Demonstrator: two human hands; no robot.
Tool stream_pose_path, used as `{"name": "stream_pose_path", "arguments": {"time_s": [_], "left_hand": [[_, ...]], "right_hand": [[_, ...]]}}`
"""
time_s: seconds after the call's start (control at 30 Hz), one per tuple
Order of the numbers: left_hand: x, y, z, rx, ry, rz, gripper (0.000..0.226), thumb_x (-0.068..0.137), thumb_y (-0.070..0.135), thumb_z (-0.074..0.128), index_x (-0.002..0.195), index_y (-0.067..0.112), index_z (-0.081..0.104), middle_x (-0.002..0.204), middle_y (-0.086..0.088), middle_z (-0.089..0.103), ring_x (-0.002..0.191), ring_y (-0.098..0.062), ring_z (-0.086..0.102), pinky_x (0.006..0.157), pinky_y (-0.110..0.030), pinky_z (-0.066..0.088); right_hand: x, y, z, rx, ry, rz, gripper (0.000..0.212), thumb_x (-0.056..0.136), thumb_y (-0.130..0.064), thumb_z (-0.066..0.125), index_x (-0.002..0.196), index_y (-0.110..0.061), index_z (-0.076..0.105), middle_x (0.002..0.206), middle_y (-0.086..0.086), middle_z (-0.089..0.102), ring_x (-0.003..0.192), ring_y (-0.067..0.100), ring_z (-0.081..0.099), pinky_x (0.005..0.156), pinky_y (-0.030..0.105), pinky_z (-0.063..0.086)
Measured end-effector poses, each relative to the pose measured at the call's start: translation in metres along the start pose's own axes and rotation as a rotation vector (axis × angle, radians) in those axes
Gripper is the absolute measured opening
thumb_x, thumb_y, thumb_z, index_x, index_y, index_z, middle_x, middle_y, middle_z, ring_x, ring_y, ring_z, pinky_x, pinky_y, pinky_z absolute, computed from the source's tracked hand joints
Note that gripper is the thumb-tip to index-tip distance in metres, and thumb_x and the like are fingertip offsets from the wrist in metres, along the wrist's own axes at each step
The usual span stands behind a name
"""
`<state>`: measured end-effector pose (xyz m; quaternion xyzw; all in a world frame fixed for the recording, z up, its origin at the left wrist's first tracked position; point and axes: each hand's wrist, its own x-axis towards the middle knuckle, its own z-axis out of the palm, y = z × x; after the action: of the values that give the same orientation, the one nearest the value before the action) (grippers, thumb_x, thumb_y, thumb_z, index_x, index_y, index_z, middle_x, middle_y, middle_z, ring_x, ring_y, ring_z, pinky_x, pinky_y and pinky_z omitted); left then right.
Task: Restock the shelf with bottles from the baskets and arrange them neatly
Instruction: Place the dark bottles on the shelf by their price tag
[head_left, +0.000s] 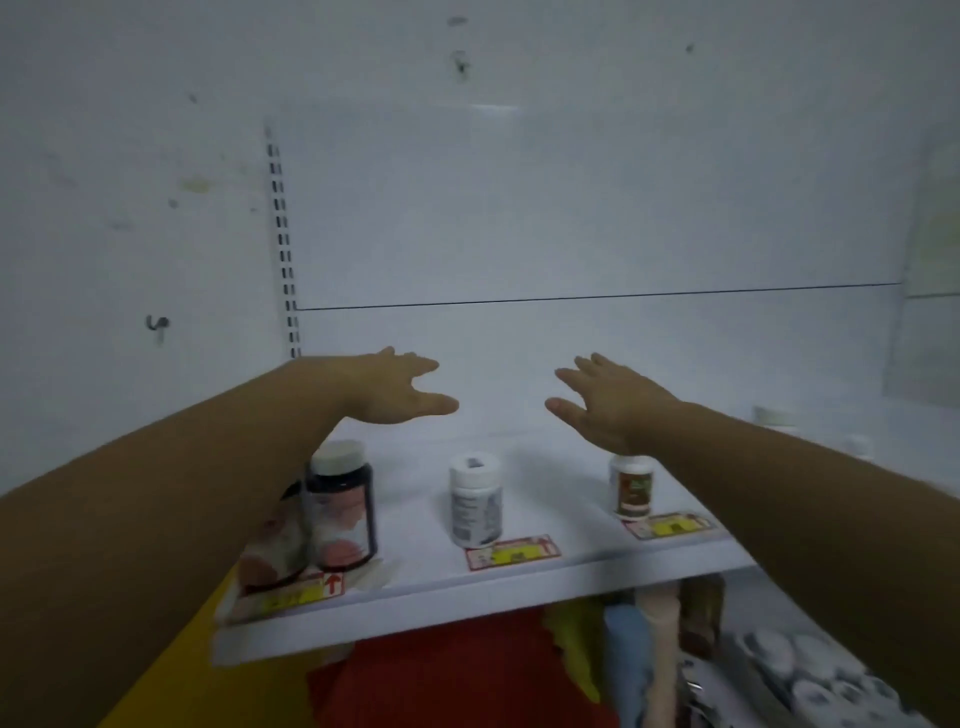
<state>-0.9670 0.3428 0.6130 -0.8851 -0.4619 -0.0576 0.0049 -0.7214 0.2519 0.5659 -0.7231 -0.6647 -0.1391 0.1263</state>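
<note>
On the white shelf stand three bottles near the front edge: a dark bottle with a white cap at the left, a small white bottle in the middle, and a brown-labelled white bottle at the right. Another dark bottle is partly hidden behind my left forearm. My left hand and my right hand hover above the shelf's rear, palms down, fingers straight, holding nothing. Both are above and behind the bottles.
Price tags are stuck along the shelf's front edge. Below the shelf lie red and yellow packaging, upright bottles, and white-capped bottles at the bottom right. A slotted upright runs up the back wall at the left.
</note>
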Motion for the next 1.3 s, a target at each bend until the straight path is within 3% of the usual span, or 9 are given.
{"name": "stream_pose_path", "arguments": {"time_s": [0.17,0.47,0.63,0.77,0.9,1.0,1.1,1.2,1.3], "left_hand": [[0.024,0.139,0.034,0.053,0.049,0.169,0.078,0.087,0.066,0.033,0.15,0.028,0.006,0.161,-0.003,-0.001,0.147,-0.023,-0.006,0.119,-0.05,0.0],[0.047,0.364,0.081,-0.116,-0.003,0.487,0.076,0.089,0.062,0.037,0.15,0.025,0.01,0.16,-0.001,0.01,0.147,-0.019,0.005,0.119,-0.043,0.01],[0.053,0.463,0.124,-0.233,-0.05,0.647,0.073,0.088,0.061,0.041,0.148,0.025,0.019,0.157,0.0,0.025,0.14,-0.021,0.03,0.111,-0.033,0.025],[0.06,0.529,0.185,-0.26,-0.172,0.761,0.073,0.087,0.061,0.042,0.147,0.022,0.025,0.155,-0.003,0.029,0.138,-0.022,0.034,0.109,-0.033,0.027],[0.086,0.565,0.243,-0.343,-0.316,0.798,0.061,0.088,0.058,0.044,0.138,0.025,0.038,0.146,-0.003,0.043,0.126,-0.023,0.046,0.101,-0.031,0.035],[0.122,0.576,0.272,-0.373,-0.358,0.787,0.057,0.089,0.054,0.047,0.134,0.019,0.043,0.139,-0.005,0.05,0.119,-0.024,0.052,0.1,-0.036,0.041],[0.16,0.573,0.297,-0.389,-0.394,0.739,0.043,0.09,0.038,0.053,0.126,0.014,0.049,0.129,-0.007,0.057,0.112,-0.022,0.055,0.087,-0.024,0.04],[0.196,0.568,0.328,-0.407,-0.434,0.675,0.046,0.09,0.033,0.055,0.129,0.01,0.046,0.133,-0.009,0.053,0.118,-0.026,0.052,0.098,-0.033,0.042],[0.213,0.565,0.358,-0.404,-0.449,0.597,0.044,0.088,0.03,0.057,0.127,0.011,0.049,0.129,-0.009,0.056,0.114,-0.026,0.055,0.098,-0.038,0.044]], "right_hand": [[-0.084,0.095,-0.006,-0.174,-0.078,0.028,0.066,0.095,-0.057,0.022,0.149,-0.021,0.013,0.16,0.009,0.007,0.147,0.025,0.001,0.117,0.045,0.008],[-0.226,0.249,-0.026,-0.153,-0.118,0.231,0.066,0.094,-0.056,0.029,0.149,-0.022,0.017,0.159,0.009,0.011,0.147,0.024,0.003,0.117,0.044,0.011],[-0.286,0.321,-0.013,-0.101,-0.196,0.398,0.068,0.093,-0.057,0.031,0.149,-0.02,0.017,0.159,0.009,0.012,0.147,0.025,0.005,0.116,0.042,0.012],[-0.31,0.367,0.015,-0.083,-0.284,0.463,0.068,0.093,-0.059,0.029,0.148,-0.017,0.023,0.157,0.01,0.019,0.145,0.026,0.012,0.116,0.044,0.019],[-0.311,0.406,0.05,-0.086,-0.333,0.469,0.067,0.092,-0.06,0.03,0.145,-0.018,0.029,0.149,0.011,0.034,0.138,0.027,0.027,0.112,0.042,0.027],[-0.302,0.438,0.076,-0.055,-0.385,0.48,0.068,0.092,-0.058,0.032,0.149,-0.022,0.021,0.154,0.011,0.027,0.142,0.028,0.02,0.113,0.04,0.02],[-0.292,0.463,0.099,-0.017,-0.411,0.486,0.066,0.094,-0.053,0.036,0.15,-0.023,0.017,0.157,0.01,0.019,0.144,0.028,0.015,0.113,0.039,0.02],[-0.282,0.488,0.13,0.032,-0.411,0.481,0.064,0.095,-0.048,0.04,0.148,-0.018,0.021,0.158,0.01,0.018,0.145,0.024,0.012,0.112,0.038,0.02],[-0.275,0.509,0.164,0.072,-0.457,0.49,0.066,0.094,-0.048,0.042,0.148,-0.015,0.023,0.156,0.011,0.023,0.143,0.026,0.02,0.112,0.039,0.024]]}}
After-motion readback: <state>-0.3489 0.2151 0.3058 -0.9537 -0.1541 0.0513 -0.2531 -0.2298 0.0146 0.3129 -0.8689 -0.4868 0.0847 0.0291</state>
